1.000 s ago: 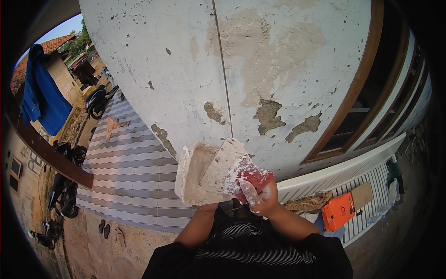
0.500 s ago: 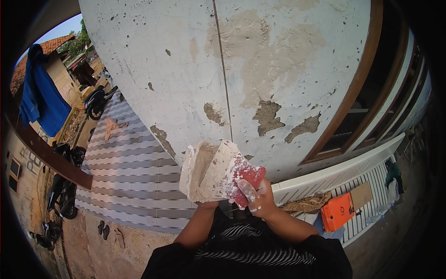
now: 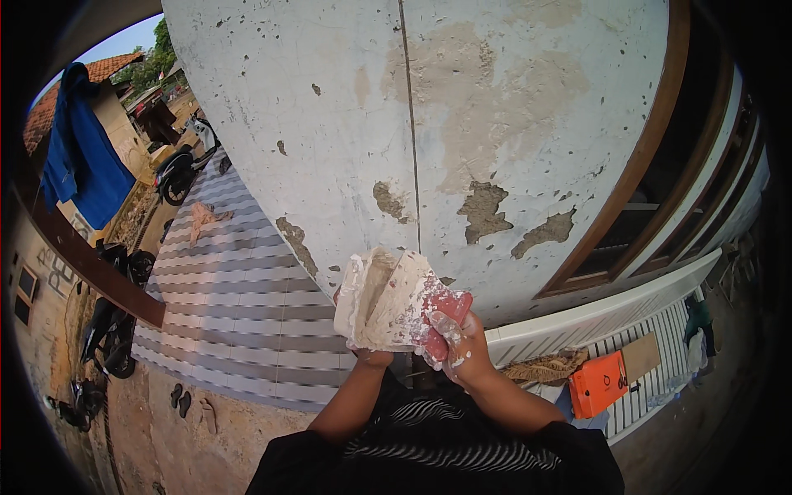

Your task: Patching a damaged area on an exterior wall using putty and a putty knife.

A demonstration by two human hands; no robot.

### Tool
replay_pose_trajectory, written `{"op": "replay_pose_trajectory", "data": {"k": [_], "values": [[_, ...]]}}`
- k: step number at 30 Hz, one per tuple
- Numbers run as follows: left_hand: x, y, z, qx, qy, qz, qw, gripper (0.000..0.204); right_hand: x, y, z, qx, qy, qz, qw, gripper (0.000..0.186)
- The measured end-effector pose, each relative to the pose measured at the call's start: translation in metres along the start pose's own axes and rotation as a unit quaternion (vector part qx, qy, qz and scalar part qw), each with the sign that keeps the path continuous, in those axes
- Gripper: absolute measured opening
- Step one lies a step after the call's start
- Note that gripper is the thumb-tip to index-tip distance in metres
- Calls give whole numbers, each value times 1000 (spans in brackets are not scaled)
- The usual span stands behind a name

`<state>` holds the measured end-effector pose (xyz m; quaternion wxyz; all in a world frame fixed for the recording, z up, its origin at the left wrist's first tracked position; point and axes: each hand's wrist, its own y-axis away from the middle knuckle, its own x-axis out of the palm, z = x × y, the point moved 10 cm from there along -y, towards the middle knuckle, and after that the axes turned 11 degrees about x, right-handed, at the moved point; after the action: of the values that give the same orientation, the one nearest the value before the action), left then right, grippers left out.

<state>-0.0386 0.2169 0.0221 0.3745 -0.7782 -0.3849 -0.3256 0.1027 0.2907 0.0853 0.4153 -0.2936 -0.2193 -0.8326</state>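
My right hand (image 3: 467, 353) is closed on a red scraper (image 3: 445, 307), whose wide blade is coated in pale putty and splashed with white. The blade lies over a putty-caked container (image 3: 355, 297), overlapping its right part. My left hand (image 3: 371, 355) grips the container from beneath, mostly hidden behind it. Both are held in front of my black shirt, before a white wall (image 3: 322, 140) with flaking paint, bare grey patches (image 3: 483, 210) and a thin vertical line.
A brown-framed window (image 3: 623, 223) is at right, above a white slatted bench (image 3: 602, 322) holding an orange box (image 3: 596, 384) and cardboard. Left are a tiled floor (image 3: 231, 322), a brown post (image 3: 99, 272), hanging blue cloth (image 3: 87, 157), motorcycles (image 3: 115, 338) and sandals (image 3: 183, 400).
The container and scraper have moved slightly to the right, with the scraper's blade still over the container. The view has shifted a little, putting the wall further right in the picture.
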Motion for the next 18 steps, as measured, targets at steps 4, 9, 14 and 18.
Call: {"op": "replay_pose_trajectory", "data": {"k": [4,9,14,18], "values": [[18,-3,-16,60,-63,119,989,93,-2,-1,-3,21,-14,-9,1000,32],[24,6,-6,-27,-69,155,985,115,-2,-2,-5,23,-34,-24,999,31],[4,0,-5,30,-103,72,992,120,0,-2,-5,46,-55,-39,997,29],[-6,-2,-8,53,-81,63,993,115,0,-5,-4,63,-52,-38,996,24]]}}
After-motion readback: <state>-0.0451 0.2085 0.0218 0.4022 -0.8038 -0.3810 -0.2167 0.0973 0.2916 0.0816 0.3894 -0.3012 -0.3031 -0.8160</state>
